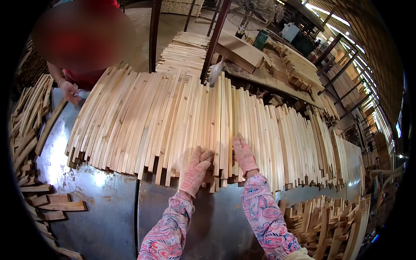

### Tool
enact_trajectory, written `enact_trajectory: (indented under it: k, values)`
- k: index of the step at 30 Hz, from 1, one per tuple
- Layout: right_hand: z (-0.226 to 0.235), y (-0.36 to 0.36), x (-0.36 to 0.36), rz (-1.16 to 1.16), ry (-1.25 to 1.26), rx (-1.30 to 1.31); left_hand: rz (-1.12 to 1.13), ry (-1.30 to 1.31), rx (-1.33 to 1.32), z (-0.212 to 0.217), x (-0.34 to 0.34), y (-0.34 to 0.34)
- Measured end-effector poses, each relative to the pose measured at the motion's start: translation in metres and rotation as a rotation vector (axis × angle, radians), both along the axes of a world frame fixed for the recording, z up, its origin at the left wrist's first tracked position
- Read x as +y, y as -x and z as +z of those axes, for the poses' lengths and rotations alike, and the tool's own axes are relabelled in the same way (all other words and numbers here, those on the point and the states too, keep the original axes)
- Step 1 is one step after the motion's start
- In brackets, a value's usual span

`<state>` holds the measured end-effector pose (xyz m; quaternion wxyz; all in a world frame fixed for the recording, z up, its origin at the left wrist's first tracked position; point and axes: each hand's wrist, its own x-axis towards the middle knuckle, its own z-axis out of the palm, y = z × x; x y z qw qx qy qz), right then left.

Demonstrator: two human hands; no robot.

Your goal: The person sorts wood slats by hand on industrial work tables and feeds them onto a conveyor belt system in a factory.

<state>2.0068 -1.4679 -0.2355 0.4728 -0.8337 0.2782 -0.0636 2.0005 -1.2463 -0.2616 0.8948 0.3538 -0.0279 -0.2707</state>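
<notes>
Many pale wooden strips [134,123] lie side by side in a wide row across a metal table [104,203], their near ends uneven. My left hand [198,169], in a pinkish knit glove, rests on the strips near their front ends, fingers stretched forward and to the right. Just to its right, my right hand [244,154], gloved alike, lies on the row with its fingers pointing away from me. A few strips run through the gap between the two hands. Neither hand has lifted a strip off the row.
Short wood pieces [65,203] are heaped at the left edge. A bin of offcuts [327,225] stands at the lower right. Across the table at far left is a person in red, one hand [69,91] near the strips. Behind are metal posts [216,39], a stacked bench and a fan [251,13].
</notes>
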Motion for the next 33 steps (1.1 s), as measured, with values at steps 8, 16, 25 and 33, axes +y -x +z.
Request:
enact_trajectory:
  k: [8,16,25,33]
  values:
    - [0.064,-0.031,0.088,0.046,0.58,0.483,0.012,-0.07,-0.093,-0.005,-0.007,0.002]
    - [0.05,-0.039,0.102,0.086,0.693,0.545,0.094,-0.629,-0.188,0.055,0.064,0.085]
    - [0.083,0.099,0.1,0.193,-1.529,-0.61,0.321,-1.436,-0.36,0.028,0.345,0.242]
    - [0.14,0.165,0.178,0.352,-1.601,-0.499,0.615,-0.929,-0.063,0.037,0.359,0.276]
